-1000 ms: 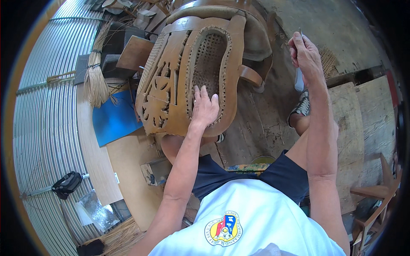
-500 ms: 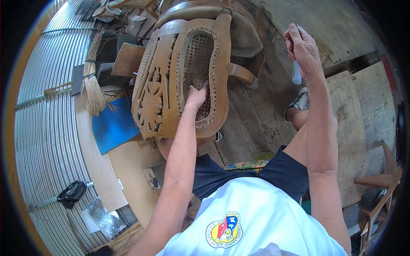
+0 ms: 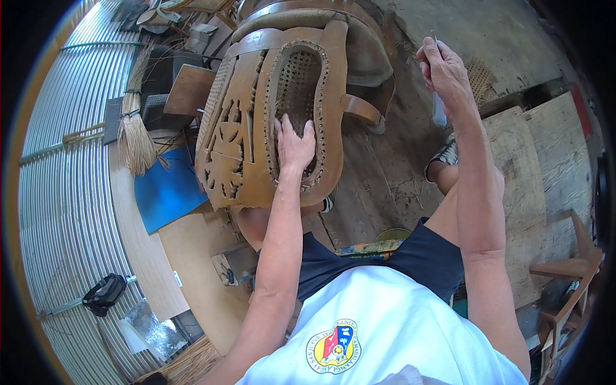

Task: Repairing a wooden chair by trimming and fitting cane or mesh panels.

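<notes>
A brown carved wooden chair (image 3: 333, 58) lies in front of me, an oval opening in its near panel ringed with small holes. Woven cane (image 3: 298, 77) shows inside that opening. My left hand (image 3: 296, 147) is over the lower part of the opening, fingers spread; whether the fingertips touch the cane is hard to tell. Off to the right, my right hand (image 3: 447, 76) is raised and closed around a slim tool with a pale handle (image 3: 439, 111). Its thin metal tip sticks up past the thumb; the fist hides its middle.
Bundled cane strands (image 3: 136, 144) hang by the corrugated wall (image 3: 64, 212) at left, above a blue sheet (image 3: 168, 192). Plywood boards (image 3: 513, 205) lie at right, near a wooden frame piece (image 3: 577, 269). Scraps litter the plank floor (image 3: 378, 167).
My left hand has drawn back slightly toward me from inside the opening, its fingers now spread in view. The right hand with the tool has shifted slightly left.
</notes>
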`<state>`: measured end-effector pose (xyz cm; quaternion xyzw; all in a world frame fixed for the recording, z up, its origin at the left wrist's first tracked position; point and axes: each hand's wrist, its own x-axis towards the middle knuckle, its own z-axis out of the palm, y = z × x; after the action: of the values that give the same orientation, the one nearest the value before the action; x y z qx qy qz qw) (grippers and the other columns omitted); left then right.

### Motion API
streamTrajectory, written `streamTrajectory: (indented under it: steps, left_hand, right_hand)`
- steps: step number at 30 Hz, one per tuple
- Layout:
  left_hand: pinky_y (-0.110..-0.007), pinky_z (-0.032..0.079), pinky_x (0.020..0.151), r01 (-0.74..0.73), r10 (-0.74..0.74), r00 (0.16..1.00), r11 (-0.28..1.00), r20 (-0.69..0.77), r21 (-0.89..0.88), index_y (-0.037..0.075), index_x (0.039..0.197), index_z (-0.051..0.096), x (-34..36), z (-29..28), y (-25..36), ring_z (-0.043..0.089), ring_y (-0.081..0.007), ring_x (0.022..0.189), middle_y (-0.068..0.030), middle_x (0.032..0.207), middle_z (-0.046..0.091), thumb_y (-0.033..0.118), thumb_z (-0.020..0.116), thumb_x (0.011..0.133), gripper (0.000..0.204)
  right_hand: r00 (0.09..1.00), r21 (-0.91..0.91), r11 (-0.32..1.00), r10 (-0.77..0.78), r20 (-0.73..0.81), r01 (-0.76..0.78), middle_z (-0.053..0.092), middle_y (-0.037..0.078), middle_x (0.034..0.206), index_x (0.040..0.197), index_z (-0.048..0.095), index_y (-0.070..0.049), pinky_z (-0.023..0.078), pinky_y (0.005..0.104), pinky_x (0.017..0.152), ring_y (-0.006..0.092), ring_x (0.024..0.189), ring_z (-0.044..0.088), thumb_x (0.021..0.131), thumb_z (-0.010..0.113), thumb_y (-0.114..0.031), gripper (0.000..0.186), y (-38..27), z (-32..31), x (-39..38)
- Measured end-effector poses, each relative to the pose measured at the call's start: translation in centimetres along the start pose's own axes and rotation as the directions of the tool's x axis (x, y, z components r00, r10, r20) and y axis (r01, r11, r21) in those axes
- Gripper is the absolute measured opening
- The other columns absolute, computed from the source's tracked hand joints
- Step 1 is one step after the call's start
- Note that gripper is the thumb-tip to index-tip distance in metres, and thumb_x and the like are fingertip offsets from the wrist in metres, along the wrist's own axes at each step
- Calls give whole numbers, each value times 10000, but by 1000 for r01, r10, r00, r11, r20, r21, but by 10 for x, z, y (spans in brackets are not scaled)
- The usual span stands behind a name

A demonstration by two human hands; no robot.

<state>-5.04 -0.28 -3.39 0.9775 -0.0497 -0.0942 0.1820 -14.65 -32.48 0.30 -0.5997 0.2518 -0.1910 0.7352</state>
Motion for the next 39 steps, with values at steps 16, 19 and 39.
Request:
streamTrajectory:
  steps: [16, 19, 39]
  left_hand:
    - [-504, 431, 1033, -40, -17, 953, 983, -302, -181, -59, 1487, 263, 27, 38, -8, 544, -476, 1216, -357, 1350, 514, 443, 513, 992, 748]
    - [-473, 373, 1111, 161, -236, 933, 949, -271, -271, -60, 1503, 274, 41, 40, -3, 480, -459, 1309, -335, 1447, 445, 463, 383, 1026, 716]
    - [-390, 418, 1099, 452, -471, 849, 410, 240, -792, -38, 1372, 520, 124, 49, -43, 535, -283, 1299, -203, 1417, 541, 273, 330, 1005, 517]
  right_hand:
    - [999, -6, 1000, -5, -41, 5, 470, -69, 637, 904, 586, -109, 298, 211, 489, 25, 528, 380, 1050, 506, -416, 350, 1, -4, 4]
    - [999, -12, 1000, -8, -46, 8, 472, -72, 637, 901, 586, -112, 298, 210, 489, 23, 527, 380, 1048, 509, -421, 351, 6, -8, 5]
    - [999, 16, 999, 45, -29, -44, 500, -46, 671, 865, 601, -87, 374, 236, 600, 55, 637, 443, 1039, 527, -416, 380, 0, -5, -5]
